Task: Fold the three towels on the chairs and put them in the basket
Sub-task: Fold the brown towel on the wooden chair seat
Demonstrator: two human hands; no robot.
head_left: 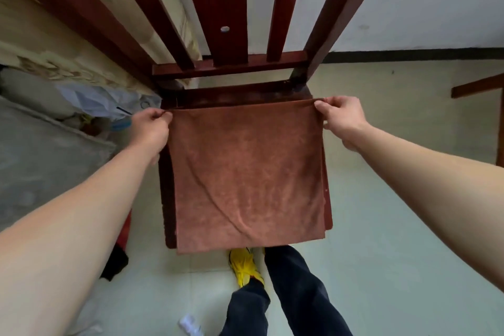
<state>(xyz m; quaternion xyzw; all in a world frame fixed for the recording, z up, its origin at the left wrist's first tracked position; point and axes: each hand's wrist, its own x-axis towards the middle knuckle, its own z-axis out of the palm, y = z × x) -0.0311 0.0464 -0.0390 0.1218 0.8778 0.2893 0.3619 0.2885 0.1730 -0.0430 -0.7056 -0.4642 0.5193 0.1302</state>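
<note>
Head view looks steeply down onto a dark red wooden chair (pixel 240 95) with a slatted back, standing on a pale tiled floor (pixel 381 226). A brown towel (pixel 248 172) lies spread over the seat, covering nearly all of it, its near edge hanging just past the front of the seat. The left hand (pixel 150 128) pinches the towel's far left corner between thumb and fingers; the right hand (pixel 342 117) pinches the far right corner the same way, the far edge taut between them. Behind the chair a white wall (pixel 409 3) meets the floor at a dark baseboard (pixel 409 54). Crumpled plastic bags (pixel 103 101) lie to the left by a grey mat (pixel 41 161). Below, dark trousers (pixel 294 294) and a yellow shoe (pixel 242 267) show.
</note>
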